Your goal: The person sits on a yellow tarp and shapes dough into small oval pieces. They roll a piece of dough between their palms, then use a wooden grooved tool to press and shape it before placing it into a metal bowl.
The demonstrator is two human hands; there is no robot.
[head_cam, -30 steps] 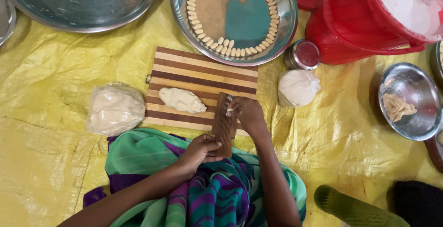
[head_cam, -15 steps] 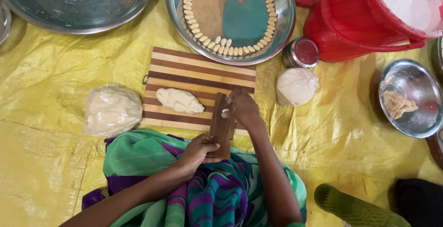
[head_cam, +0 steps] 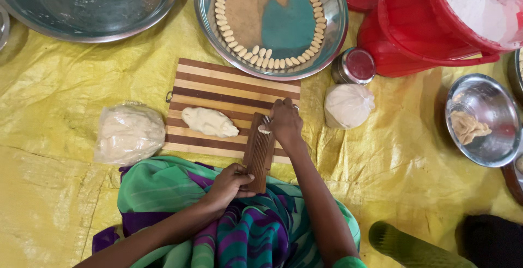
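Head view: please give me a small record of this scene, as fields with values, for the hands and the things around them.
left hand: grips the near end of the ridged board
right hand: presses a small dough piece on the far end of the ridged board
striped board: under the ridged board, bears a dough lump
steel bowl: shaped pieces line its inner rim
wrapped dough: left of the striped board
second wrapped dough: right of it
red bucket: holds white flour
ground cover: yellow sheet
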